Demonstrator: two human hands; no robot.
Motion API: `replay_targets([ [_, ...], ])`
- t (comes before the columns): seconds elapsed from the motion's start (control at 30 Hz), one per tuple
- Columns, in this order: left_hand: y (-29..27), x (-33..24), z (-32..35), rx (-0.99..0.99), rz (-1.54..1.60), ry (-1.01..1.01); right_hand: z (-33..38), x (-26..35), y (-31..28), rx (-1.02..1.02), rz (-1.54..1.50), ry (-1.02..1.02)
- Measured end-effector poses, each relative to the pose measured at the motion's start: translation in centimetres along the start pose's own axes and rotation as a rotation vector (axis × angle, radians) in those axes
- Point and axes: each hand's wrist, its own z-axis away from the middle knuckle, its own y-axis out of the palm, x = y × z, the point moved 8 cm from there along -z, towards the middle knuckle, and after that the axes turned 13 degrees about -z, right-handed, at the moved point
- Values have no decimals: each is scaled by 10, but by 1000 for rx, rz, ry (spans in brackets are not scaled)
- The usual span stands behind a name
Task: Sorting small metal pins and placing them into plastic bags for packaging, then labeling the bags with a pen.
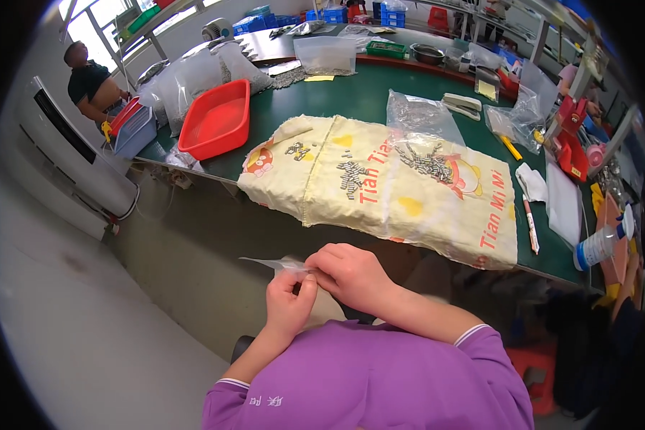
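Note:
A thin translucent plastic piece, probably a small bag (267,263), is pinched between my hands above my lap, short of the table's front edge. My left hand (288,297) grips it with thumb and fingers, while my right hand (352,276) closes on its right end, its fingertips partly hidden. Beyond them a cream printed cloth (337,204) covers the front of the green table. On the cloth lie a large pile of small metal parts (431,165), a smaller pile (351,179) and a few darker pieces (298,150). A clear plastic bag (423,118) overlaps the cloth's far edge.
Left of the cloth stands a red tray (218,118), near filled clear bags (193,75). A pen (531,226), a white cloth (532,183), a stapler (462,105) and a spray bottle (602,247) are at the right. Another person (93,82) stands at the far left.

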Motion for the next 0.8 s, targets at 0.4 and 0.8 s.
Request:
replay_targets([
  [0.4, -31, -88, -54, -280, -446, 557, -44, 4, -23, 29, 251, -58],
  [0.8, 1, -130, -152, -447, -315, 734, -138, -49, -117, -202, 248, 120],
])
